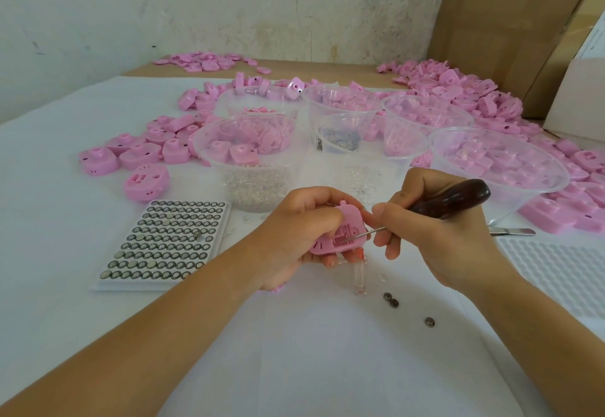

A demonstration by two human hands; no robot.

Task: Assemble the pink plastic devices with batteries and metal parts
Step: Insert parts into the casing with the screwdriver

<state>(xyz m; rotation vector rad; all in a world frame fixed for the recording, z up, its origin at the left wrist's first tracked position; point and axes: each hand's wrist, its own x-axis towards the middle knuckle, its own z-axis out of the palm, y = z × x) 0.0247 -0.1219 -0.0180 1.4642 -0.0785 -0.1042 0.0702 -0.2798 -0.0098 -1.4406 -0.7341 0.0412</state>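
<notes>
Toward the lower centre-right of the frame, three loose button cells (394,302) are lying on the white table cover (294,357): two are touching each other and the third is lying apart, further right. Just above them, a small clear tube (358,280) is lying on the cover below the hands.

At frame centre, the left hand (294,236) is gripping a pink device shell (340,233), with its thumb curled over the upper edge and its fingertips wrapping underneath. The shell's open inside is facing the camera. The right hand (435,236) is gripping the dark wooden handle (458,197) of a pointed tool, its fingers curled round it. The thin metal shaft (365,234) is reaching leftward into the shell's recess.

Left of the hands, a white battery tray (167,240) is holding rows of button cells. At the right edge, a white dimpled tray (556,272) is lying flat, and a flat metal tool (510,230) is lying just above it.

Beyond the hands, clear plastic bowls (497,161) are standing in a cluster. The near-left bowl is holding small glinting parts and pink shells. Loose pink shells (147,151) are lying in heaps around the bowls, at mid-left, upper right and far upper centre. Cardboard boxes (491,24) are standing at the upper right against a pale wall.
</notes>
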